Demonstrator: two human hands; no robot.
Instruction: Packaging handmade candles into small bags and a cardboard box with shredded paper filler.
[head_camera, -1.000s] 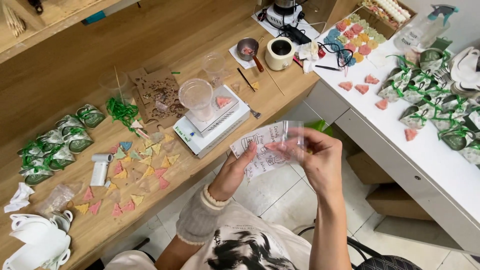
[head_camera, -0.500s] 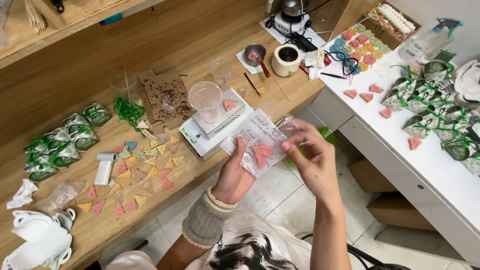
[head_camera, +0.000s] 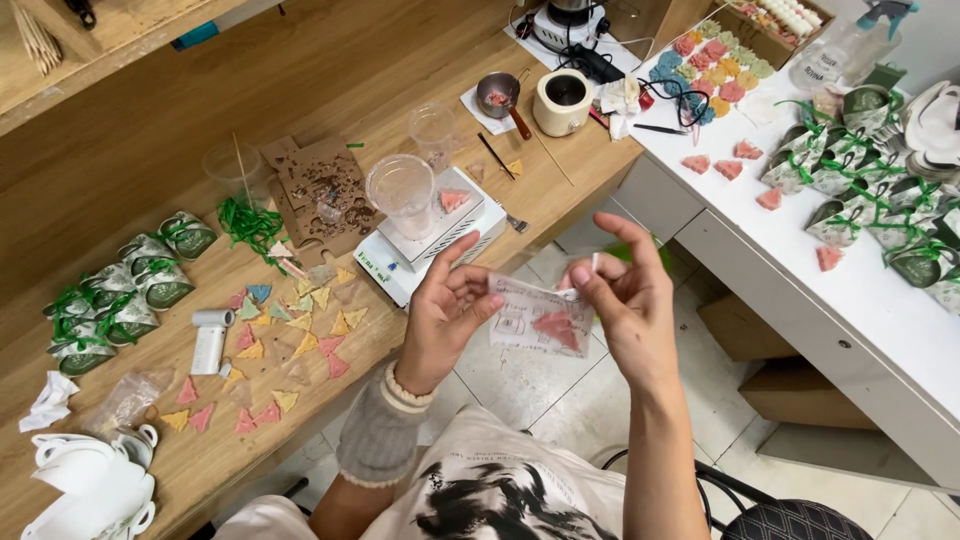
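Both hands hold a small clear bag (head_camera: 538, 318) above the floor, in front of the wooden bench. Inside it sit a printed white card and a pink triangular piece (head_camera: 556, 328). My left hand (head_camera: 447, 305) pinches the bag's left edge. Its upper right end is gripped by my right hand (head_camera: 622, 296), thumb and fingers closed, index finger raised. The bag lies roughly flat, tilted slightly down to the right.
The wooden bench (head_camera: 150, 470) carries scattered coloured triangles (head_camera: 290, 335), a white scale (head_camera: 432, 240) with a clear cup (head_camera: 401, 192), green-ribboned pouches (head_camera: 110, 290) and a small white cylinder (head_camera: 208, 340). The white table (head_camera: 880, 310) at right holds more pouches and coloured pieces. A chair (head_camera: 790, 520) is below right.
The bag has come down from held upright to lying flatter and lower between the hands. My right hand shifted from its face to its top right end.
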